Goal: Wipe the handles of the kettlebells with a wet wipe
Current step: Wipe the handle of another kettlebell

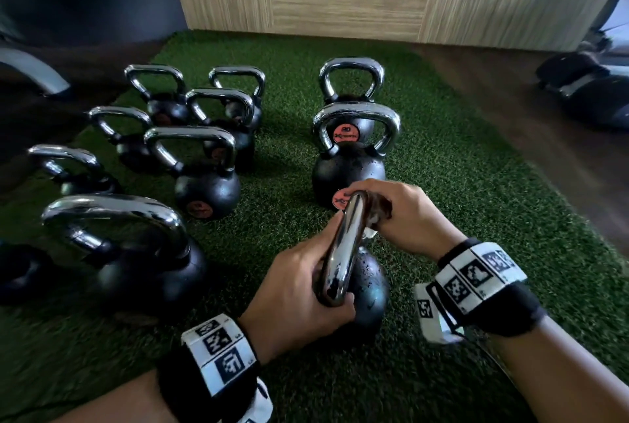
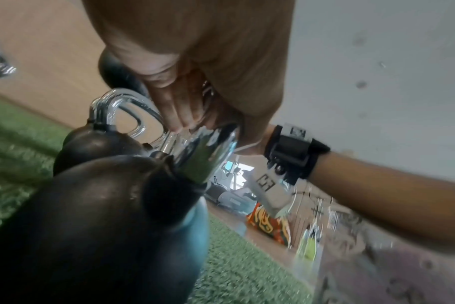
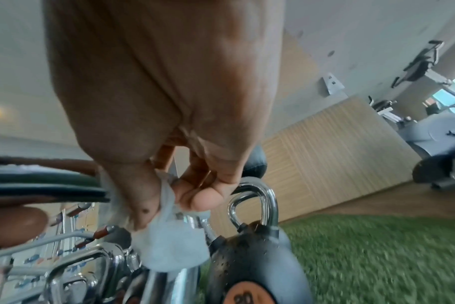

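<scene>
The kettlebell [image 1: 369,290] being cleaned is sitting on the green turf [image 1: 476,184], nearest the person, with its chrome handle [image 1: 343,245] running lengthwise between the two hands. More kettlebells are standing on the turf: two in a line just beyond it [image 1: 349,167] and a cluster off to the left [image 1: 204,184]. The left hand [image 1: 299,296] is closing its grip around the near end of the handle, fingers curling under the bar right above the black ball. The right hand [image 1: 401,215] is gripping the far end of the same handle, and its grip is pinching the wet wipe [image 3: 169,248] against the chrome; in the right wrist view the pale wipe is bunching between thumb [image 3: 205,199] and fingers and hanging below them over the bar. In the head view only a small pale scrap of it is showing under that hand. Both wrists are wearing black bands with patterned white tags [image 1: 476,276].
</scene>
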